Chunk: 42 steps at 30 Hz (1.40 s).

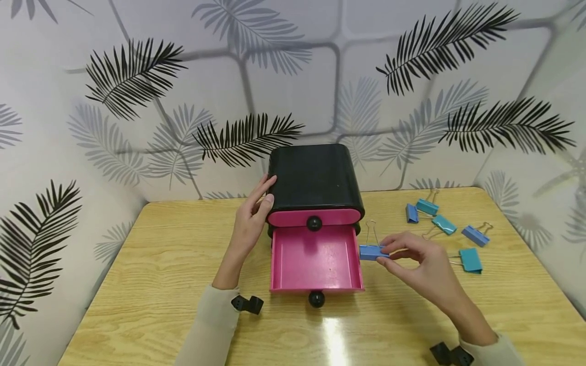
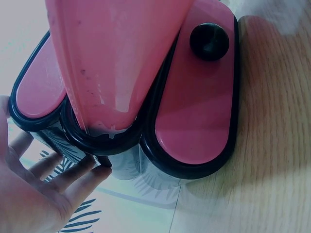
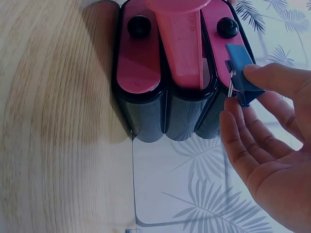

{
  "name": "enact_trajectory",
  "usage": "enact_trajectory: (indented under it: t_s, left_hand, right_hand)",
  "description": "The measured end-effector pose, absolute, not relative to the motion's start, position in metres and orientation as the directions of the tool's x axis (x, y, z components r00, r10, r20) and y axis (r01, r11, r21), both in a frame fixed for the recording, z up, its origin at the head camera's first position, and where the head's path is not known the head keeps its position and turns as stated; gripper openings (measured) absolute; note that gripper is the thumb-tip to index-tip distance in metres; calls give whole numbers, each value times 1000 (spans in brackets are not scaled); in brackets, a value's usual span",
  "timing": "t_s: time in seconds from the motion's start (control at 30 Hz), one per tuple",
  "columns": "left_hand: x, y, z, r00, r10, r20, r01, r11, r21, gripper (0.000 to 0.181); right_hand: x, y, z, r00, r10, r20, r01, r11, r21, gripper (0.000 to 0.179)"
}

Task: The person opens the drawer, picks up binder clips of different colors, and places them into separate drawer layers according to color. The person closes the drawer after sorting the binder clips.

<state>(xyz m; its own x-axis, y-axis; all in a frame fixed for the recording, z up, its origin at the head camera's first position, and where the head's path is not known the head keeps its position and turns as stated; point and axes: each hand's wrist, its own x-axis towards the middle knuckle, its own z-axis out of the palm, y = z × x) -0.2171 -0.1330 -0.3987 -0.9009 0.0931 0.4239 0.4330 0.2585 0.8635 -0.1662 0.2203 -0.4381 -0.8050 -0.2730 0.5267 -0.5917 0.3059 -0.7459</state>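
My right hand [image 1: 423, 259] pinches a blue binder clip [image 1: 372, 252] between thumb and fingers, just right of a pulled-out pink drawer [image 1: 316, 259]. One wire handle of the clip points up. In the right wrist view the thumb presses on the clip's blue back [image 3: 240, 60]. The drawer belongs to a small black cabinet [image 1: 313, 175] and is the middle of three; those above and below it are closed. Against the cabinet's left side rests my left hand [image 1: 249, 218], its fingers extended along the wall and top edge, as the left wrist view partly shows.
Several blue and teal binder clips lie on the wooden table to the right, among them a teal clip [image 1: 470, 260] and a blue clip [image 1: 476, 235]. A leaf-patterned wall [image 1: 293, 96] stands behind the table. The drawer's black knob [image 1: 316, 299] juts toward me.
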Motion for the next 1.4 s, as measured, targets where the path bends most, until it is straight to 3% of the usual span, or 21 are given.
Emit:
enact_trajectory:
  t_s: [0.7, 1.4]
  left_hand:
    - [-216, -134, -398, -902, 86, 424, 431, 248, 867, 47]
    - [-219, -134, -401, -900, 88, 427, 436, 235, 869, 47]
  right_hand:
    - [-159, 196, -447, -757, -334, 562, -651, 314, -691, 35]
    - [-151, 168, -444, -785, -354, 508, -618, 395, -680, 26]
